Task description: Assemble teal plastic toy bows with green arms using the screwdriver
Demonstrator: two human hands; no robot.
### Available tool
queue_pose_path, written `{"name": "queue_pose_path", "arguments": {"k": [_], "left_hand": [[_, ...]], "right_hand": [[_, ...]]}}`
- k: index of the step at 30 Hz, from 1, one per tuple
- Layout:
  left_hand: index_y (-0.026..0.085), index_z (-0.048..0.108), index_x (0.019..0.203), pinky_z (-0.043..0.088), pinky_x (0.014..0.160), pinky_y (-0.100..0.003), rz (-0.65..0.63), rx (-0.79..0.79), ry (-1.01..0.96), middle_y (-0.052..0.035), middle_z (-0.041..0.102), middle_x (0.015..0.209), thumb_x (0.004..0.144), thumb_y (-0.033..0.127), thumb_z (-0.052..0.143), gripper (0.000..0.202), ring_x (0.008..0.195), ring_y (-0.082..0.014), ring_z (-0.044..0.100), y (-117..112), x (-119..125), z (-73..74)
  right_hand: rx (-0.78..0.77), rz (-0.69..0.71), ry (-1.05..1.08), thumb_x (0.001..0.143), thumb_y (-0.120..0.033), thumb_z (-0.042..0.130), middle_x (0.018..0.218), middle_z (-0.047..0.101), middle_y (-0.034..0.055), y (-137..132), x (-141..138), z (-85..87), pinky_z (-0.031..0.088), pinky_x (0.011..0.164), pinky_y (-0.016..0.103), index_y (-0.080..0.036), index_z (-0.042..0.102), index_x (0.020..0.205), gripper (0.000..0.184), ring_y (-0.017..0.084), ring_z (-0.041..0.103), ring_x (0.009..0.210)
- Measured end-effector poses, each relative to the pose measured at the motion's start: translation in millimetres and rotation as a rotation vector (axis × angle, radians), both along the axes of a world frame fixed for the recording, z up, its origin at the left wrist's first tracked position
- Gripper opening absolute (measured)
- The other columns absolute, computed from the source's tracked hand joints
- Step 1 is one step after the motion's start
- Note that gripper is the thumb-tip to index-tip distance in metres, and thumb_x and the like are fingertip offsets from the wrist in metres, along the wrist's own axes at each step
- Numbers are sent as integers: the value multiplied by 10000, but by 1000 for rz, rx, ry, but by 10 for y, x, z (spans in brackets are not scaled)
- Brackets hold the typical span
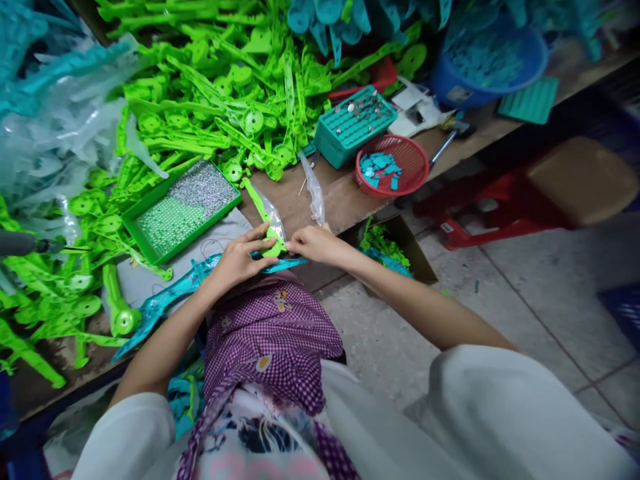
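Note:
My left hand (245, 257) grips the round end of a bright green plastic part (273, 244) between thumb and fingers. A clear plastic blade-shaped piece (277, 222) lies along the green part. My right hand (315, 243) has its fingers pinched together at the right edge of the green part; what is between the fingertips is too small to make out. Just beyond the right hand lies another clear plastic piece (314, 190). Beneath my hands, a long blue plastic part (175, 288) rests along the table's near edge.
A green tray (175, 257) holds small metal and pale pieces. Green parts (200, 100) are heaped behind it. Farther right stand a teal tray (330, 143), a red basket (370, 191) and a blue basin (450, 90). A screwdriver tip (70, 249) juts in at left; a red stool (480, 230) stands right.

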State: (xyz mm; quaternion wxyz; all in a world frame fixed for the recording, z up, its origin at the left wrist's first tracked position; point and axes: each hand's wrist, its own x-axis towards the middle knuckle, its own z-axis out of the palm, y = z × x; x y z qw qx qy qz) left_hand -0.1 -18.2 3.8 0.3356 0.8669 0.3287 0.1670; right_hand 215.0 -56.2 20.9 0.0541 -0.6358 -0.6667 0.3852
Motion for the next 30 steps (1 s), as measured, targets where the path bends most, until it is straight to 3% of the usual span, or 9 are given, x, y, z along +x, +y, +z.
{"name": "queue_pose_path", "arguments": {"k": [3,5,9,12,17,22,25,30], "left_hand": [[172,690,1149,465,1067,-456,-7,-3,-7,-134,519,1412,802,379,727,406,1262,-270,547,-11,-6,-10],[196,685,1160,463,1069,-462,2,-9,-2,-116,507,1426,807,375,721,398,1260,-266,549,-21,-7,-15],[198,688,1156,468,1065,-458,12,-13,-13,-115,506,1424,806,368,720,391,1243,-264,565,-43,-7,-36],[172,695,1140,477,1056,-429,4,-2,-29,-139,508,1417,805,356,722,383,1244,-260,565,-56,-10,-63],[182,674,1180,517,1008,-415,-18,-19,-10,-126,472,1454,828,349,700,391,1237,-263,572,-50,-29,-59],[220,666,1199,555,948,-406,-18,-46,32,-99,467,1466,846,361,678,380,1190,-271,607,-49,-48,-16],[216,663,1202,566,923,-394,-30,-35,23,-106,469,1464,861,366,660,373,1181,-268,612,-57,-60,-40],[215,666,1195,572,905,-386,-68,-33,8,-104,454,1475,866,342,649,353,1152,-260,628,-57,-80,-76]], "right_hand": [[49,-51,50,886,-381,583,591,640,9,-33,37,-32,338,645,314,-211,662,597,345,139,545,576],[158,-62,78,877,-373,588,638,650,18,-12,55,-46,362,606,304,-212,679,650,293,150,563,599],[460,-148,107,920,-292,491,905,705,69,185,-14,-75,461,746,329,-197,718,926,245,195,642,848],[561,-85,102,931,-261,447,1124,704,92,334,-159,-124,464,903,374,-192,692,1094,303,218,629,1076],[574,118,-115,895,-175,424,1283,653,90,404,-286,-129,359,1060,480,-198,659,1188,376,226,580,1226],[544,277,-221,883,-145,391,1317,629,86,668,-274,-23,375,1070,470,-173,631,1236,427,216,543,1281],[539,290,-261,874,-116,367,1431,521,86,872,-323,-38,394,1074,455,-156,537,1348,505,211,510,1315],[506,281,-252,869,-121,382,1417,533,93,989,-327,-143,447,1044,438,-152,552,1340,501,220,548,1279]]}}
